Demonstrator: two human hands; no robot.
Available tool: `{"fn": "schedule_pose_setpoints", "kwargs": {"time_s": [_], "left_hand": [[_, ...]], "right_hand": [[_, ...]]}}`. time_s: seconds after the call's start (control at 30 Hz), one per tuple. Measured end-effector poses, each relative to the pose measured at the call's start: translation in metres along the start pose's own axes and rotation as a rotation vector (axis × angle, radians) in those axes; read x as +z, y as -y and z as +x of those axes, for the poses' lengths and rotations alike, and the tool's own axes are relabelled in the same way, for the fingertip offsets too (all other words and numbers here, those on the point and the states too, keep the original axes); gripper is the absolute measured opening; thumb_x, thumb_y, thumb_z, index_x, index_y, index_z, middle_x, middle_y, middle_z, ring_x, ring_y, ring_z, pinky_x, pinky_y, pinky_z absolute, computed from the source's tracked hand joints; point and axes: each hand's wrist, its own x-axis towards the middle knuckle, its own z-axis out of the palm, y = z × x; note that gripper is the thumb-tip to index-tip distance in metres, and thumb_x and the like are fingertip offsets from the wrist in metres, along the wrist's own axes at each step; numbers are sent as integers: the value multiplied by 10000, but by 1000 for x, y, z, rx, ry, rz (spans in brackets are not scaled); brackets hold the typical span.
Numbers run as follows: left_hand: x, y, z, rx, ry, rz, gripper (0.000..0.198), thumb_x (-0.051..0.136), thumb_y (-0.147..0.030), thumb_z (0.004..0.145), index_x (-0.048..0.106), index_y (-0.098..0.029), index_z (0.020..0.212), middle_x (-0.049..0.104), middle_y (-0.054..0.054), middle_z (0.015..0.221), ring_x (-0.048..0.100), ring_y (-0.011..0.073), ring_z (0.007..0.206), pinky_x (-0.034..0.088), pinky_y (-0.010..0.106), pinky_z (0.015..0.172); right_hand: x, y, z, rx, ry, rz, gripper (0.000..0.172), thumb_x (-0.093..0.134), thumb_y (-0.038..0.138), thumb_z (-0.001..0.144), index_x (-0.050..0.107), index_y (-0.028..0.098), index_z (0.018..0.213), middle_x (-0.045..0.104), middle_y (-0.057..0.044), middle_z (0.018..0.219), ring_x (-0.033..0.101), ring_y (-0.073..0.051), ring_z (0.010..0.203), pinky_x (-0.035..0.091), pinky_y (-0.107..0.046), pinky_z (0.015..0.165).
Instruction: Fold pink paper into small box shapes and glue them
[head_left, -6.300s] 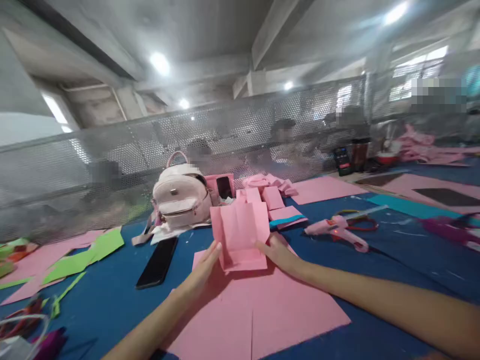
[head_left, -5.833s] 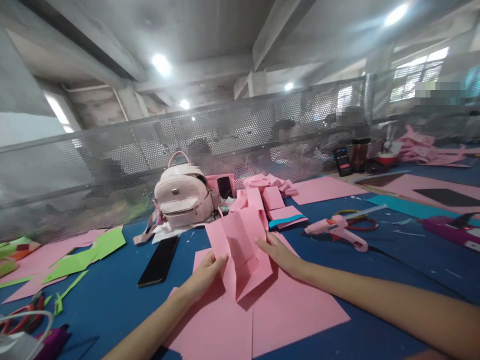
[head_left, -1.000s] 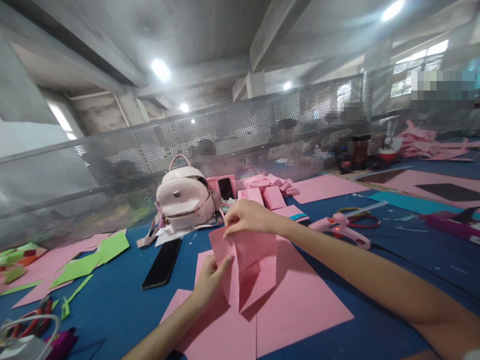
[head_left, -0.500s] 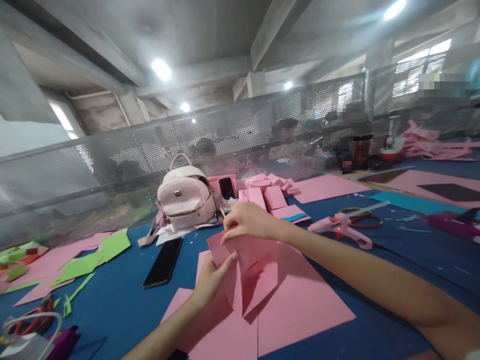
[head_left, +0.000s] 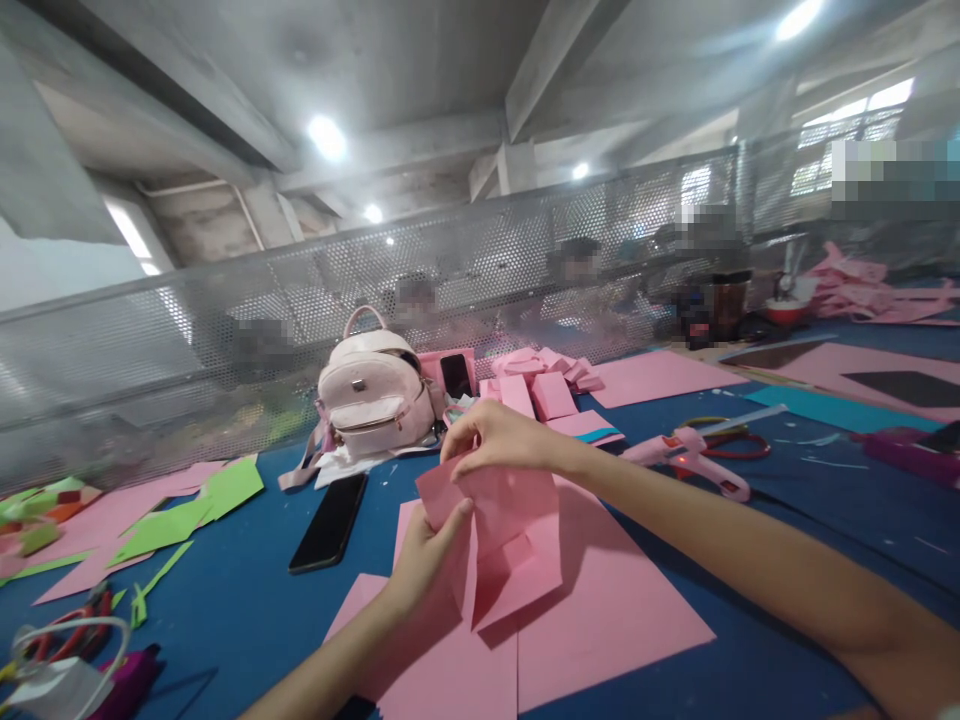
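Note:
A folded pink paper piece (head_left: 517, 540), shaped like a small open box or bag, is held up between my two hands. My left hand (head_left: 426, 560) grips its left side, the thumb lying on the near face and the fingers hidden behind. From above, my right hand (head_left: 491, 440) pinches the top edge with thumb and fingers. Inside the piece an angled fold shows near its lower end. Beneath it, flat pink sheets (head_left: 615, 620) lie overlapping on the blue table (head_left: 247, 640).
A pink glue gun (head_left: 690, 460) with a lit red light lies beyond my right forearm, scissors (head_left: 731, 440) behind it. A black phone (head_left: 330, 525), white backpack (head_left: 379, 390) and folded pink pieces (head_left: 555, 395) stand farther back. Green paper (head_left: 232, 490) and red-handled pliers (head_left: 75, 625) are left.
The pink paper piece has opened wider and turned slightly, so more of its inside shows. My right fingers have shifted a little along the top edge; my left hand stays almost in place.

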Motion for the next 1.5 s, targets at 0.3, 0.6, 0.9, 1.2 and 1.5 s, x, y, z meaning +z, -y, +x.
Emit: {"fn": "schedule_pose_setpoints", "kwargs": {"time_s": [0.3, 0.6, 0.9, 1.2, 1.5], "left_hand": [[-1, 3, -1, 8, 4, 28, 481, 756, -569, 785, 777, -140, 1001, 788, 122, 969, 709, 267, 883, 550, 312, 783], [-21, -20, 14, 115, 12, 207, 558, 776, -572, 737, 495, -169, 472, 374, -62, 471, 268, 74, 487, 224, 225, 478], [-31, -23, 20, 139, 79, 271, 497, 723, -568, 797, 565, -166, 550, 428, -47, 537, 327, 101, 545, 265, 225, 524], [-35, 8, 25, -19, 179, 190, 467, 771, -580, 747, 664, -134, 658, 572, -7, 584, 479, 116, 545, 393, 213, 559], [-41, 27, 34, -118, 82, 90, 559, 774, -672, 687, 685, -126, 766, 587, -21, 610, 466, 85, 520, 400, 197, 553]], "right_hand": [[1, 1, -1, -10, 14, 89, 173, 821, 306, 736, 792, 141, 780, 743, -35, 715, 640, -139, 643, 478, -228, 602], [-1, 3, -1, -20, 5, 43, 164, 803, 300, 773, 778, 139, 750, 709, -18, 670, 617, -129, 630, 437, -222, 587], [-9, -2, -2, -34, -28, -67, 17, 756, 159, 799, 765, 164, 785, 707, 10, 704, 631, -126, 663, 425, -218, 617], [-4, -13, 1, -104, -135, -339, 78, 701, 111, 850, 737, 172, 882, 750, -13, 855, 663, -155, 770, 442, -252, 696], [7, -21, 4, -465, 80, -681, 199, 676, 32, 852, 729, 221, 814, 647, -25, 870, 534, -195, 893, 398, -326, 800]]}}
